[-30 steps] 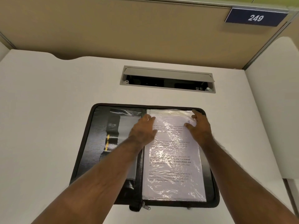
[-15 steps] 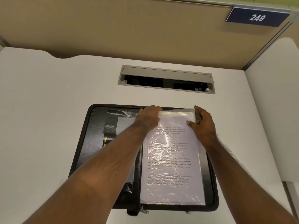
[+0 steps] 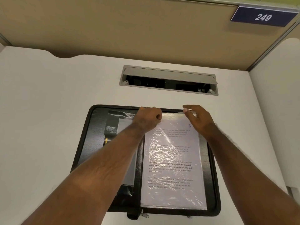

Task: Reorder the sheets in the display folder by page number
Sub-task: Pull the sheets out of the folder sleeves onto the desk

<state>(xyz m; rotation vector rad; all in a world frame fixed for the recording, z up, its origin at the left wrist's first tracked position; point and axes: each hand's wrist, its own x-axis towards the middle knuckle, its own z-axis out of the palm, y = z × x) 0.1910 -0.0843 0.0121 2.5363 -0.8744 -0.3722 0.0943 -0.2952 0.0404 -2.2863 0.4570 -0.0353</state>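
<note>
The display folder (image 3: 90, 143) lies open near the desk's (image 3: 48, 111) front edge, its clear sleeve (image 3: 172, 159) on the right half holding a printed sheet (image 3: 175, 140) marked 8 at its upper right. The left hand (image 3: 148, 118), fingers curled, pinches the sleeve's top-left corner, while the right hand (image 3: 197, 118) pinches its top-right edge, likely spreading the sleeve's mouth to slide the sheet out. Beyond the folder, a cable hatch (image 3: 168, 79) sits toward the desk's back edge.
</note>
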